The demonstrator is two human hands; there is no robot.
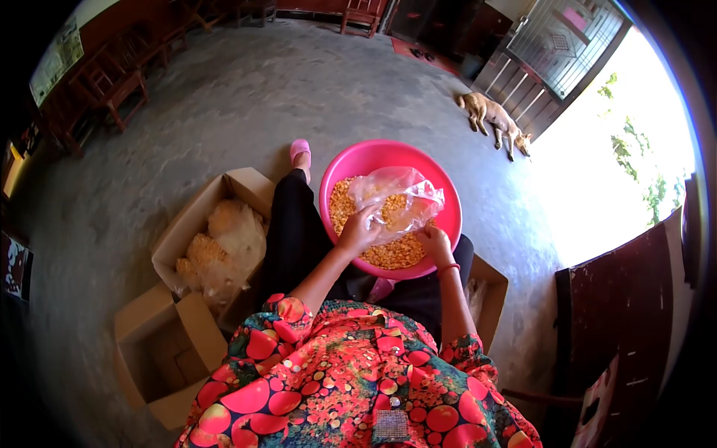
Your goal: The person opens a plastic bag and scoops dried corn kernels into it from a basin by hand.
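Observation:
A pink plastic basin [441, 168] rests at my lap, between my knees. Loose yellow-orange grains, resembling corn kernels, [394, 255] cover its bottom. Over them is a clear plastic bag [396, 183], with some grains visible in or through it. My left hand [358, 231] has its fingers closed on the bag's near left edge. At the bag's right edge, my right hand [435, 244] is closed in a pinch on the plastic, its fingertips partly hidden. A red band circles the right wrist.
At my left stands a cardboard box [170, 257] holding filled clear bags [228, 243]. Another opened carton [153, 317] is nearer me, and a third box [493, 299] is at my right. A dog [493, 117] lies by the doorway. Wooden chairs [112, 86] line the left wall.

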